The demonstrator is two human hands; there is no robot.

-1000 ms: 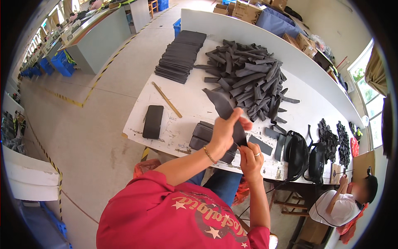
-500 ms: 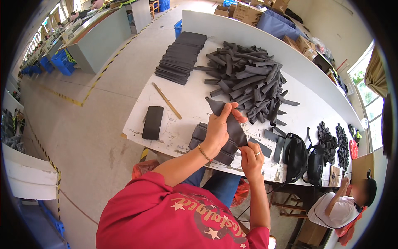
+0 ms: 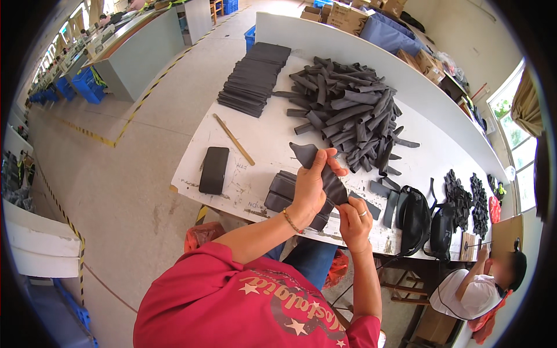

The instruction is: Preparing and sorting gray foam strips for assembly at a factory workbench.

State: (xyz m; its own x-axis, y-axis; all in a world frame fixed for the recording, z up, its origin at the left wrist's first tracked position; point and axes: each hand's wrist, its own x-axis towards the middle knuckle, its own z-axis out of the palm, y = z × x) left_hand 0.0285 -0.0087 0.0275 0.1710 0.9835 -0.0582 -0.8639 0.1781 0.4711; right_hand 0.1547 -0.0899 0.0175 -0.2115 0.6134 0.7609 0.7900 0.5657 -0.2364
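Observation:
Between my hands is a dark grey strip of fabric-like material (image 3: pixel 335 188), held above the table's front edge. My left hand (image 3: pixel 311 184) wraps round its middle, and the strip's pointed end sticks out past the thumb. Its lower right end is pinched by my right hand (image 3: pixel 355 223), which wears a ring. Beneath my left hand lie stacked dark folded pieces (image 3: pixel 279 190), partly hidden by the wrist. Beyond my hands rises a large heap of loose dark strips (image 3: pixel 354 110).
The white table (image 3: pixel 191 156) carries a neat row of dark flat pieces (image 3: pixel 255 78), a wooden stick (image 3: pixel 234 139) and a black rectangular block (image 3: pixel 214 170). At right are black bags (image 3: pixel 413 217) and smaller dark piles (image 3: pixel 456 200). A person in white (image 3: pixel 464 290) sits at far right.
Both hands have shifted slightly to the right and down with the strip. Its middle part now looks wrinkled and more bent. The other person's arm has lowered a little.

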